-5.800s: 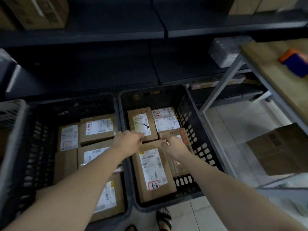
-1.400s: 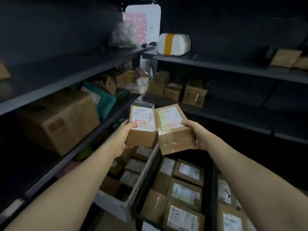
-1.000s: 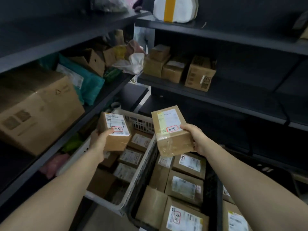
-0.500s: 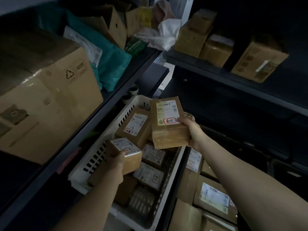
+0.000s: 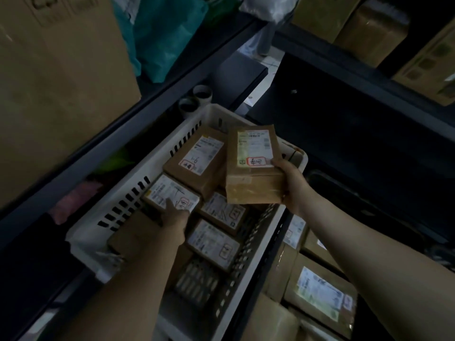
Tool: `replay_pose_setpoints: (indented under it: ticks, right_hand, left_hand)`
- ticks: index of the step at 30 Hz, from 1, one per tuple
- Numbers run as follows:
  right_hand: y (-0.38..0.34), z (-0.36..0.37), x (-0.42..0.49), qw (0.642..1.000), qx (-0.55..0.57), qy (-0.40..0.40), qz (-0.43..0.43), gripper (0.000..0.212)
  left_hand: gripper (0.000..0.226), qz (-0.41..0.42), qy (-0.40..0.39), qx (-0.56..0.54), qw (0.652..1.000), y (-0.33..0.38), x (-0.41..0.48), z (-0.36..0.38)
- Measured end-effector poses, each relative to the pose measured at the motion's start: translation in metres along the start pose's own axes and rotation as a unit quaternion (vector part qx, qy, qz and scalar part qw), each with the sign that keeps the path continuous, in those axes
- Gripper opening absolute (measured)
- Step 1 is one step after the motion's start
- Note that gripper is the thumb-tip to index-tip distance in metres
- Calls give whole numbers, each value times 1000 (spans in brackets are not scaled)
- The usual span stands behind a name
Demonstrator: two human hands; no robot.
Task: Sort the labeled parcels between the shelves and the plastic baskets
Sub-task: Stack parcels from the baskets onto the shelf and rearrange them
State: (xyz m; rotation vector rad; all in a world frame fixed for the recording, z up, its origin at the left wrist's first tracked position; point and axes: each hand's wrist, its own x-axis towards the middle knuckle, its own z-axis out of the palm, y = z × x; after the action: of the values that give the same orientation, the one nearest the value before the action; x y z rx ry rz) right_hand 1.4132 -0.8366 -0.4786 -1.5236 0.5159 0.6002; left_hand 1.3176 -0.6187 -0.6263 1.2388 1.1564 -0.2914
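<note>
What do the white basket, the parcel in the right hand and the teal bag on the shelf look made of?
White basket: moulded plastic, matte; slotted walls, rounded rim. Parcel in the right hand: brown cardboard under glossy clear tape, paper label. Teal bag: probably thin plastic film; creases, soft sheen.

Far-end parcels (image 5: 197, 158) crowd white basket (image 5: 157, 163), bare floor (image 5: 197, 284) (near end), shelf edge (image 5: 123, 127) left.

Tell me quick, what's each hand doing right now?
Left hand: grips small parcel down in white basket.
Right hand: holds taped parcel over the basket.
</note>
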Motion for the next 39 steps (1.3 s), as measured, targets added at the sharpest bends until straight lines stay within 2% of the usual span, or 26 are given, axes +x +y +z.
replay_pose_setpoints:
  ticks: [2, 4, 6, 8, 11, 15, 18, 22, 24, 29, 30, 32, 34, 36, 38, 39]
  right_hand:
    - [1, -3, 1, 1000, -11, -19, -10, 39]
    - [3, -5, 1, 999, -14, -24, -24, 37]
    - [4, -2, -3, 999, -7, -16, -33, 35]
    - [5, -1, -10, 999, 4, -13, -36, 39]
    - [9, -4, -20, 999, 13, -5, -42, 49]
    - [11, -18, -40, 998, 22, 4, -57, 66]
    - [11, -38, -59, 995, 62, 23, -69, 44]
    - [22, -86, -86, 979, 180, 70, -64, 34]
    - [38, -115, -99, 968, 218, 111, -52, 33]
    - [101, -169, -121, 957, 214, 193, -20, 39]
    - [114, -173, -123, 959, 202, 200, -6, 50]
    - [143, -181, -120, 963, 180, 199, 19, 73]
    - [161, -179, -120, 968, 170, 181, 31, 68]
    - [174, -175, -117, 972, 166, 164, 40, 55]
    - [185, -169, -108, 977, 166, 123, 58, 61]
    - [190, -164, -103, 981, 149, 103, 71, 66]
  left_hand:
    - [73, 0, 13, 31, 999, 2, 1, 0]
    - [67, 23, 35, 117, 992, 5, -7, -1]
    - [58, 85, 74, 222, 968, 16, -22, -1]
    - [47, 167, 71, 264, 947, 31, -39, 2]
    - [33, 239, -11, 181, 954, 57, -73, 17]
    - [28, 244, -169, 69, 952, 81, -125, 42]
    - [16, 268, -216, 69, 937, 86, -147, 62]
    - [22, 298, -235, 88, 921, 81, -165, 92]
    - [26, 334, -247, 155, 896, 75, -172, 107]
    - [23, 388, -235, 342, 823, 41, -181, 141]
    - [23, 406, -225, 395, 793, 32, -181, 146]
    - [25, 457, -217, 493, 708, 13, -180, 151]
    - [31, 487, -223, 550, 641, -4, -178, 154]
    - [38, 492, -221, 565, 625, -16, -177, 157]
    - [44, 498, -204, 571, 620, -25, -174, 159]
    - [45, 505, -193, 584, 606, -29, -173, 159]
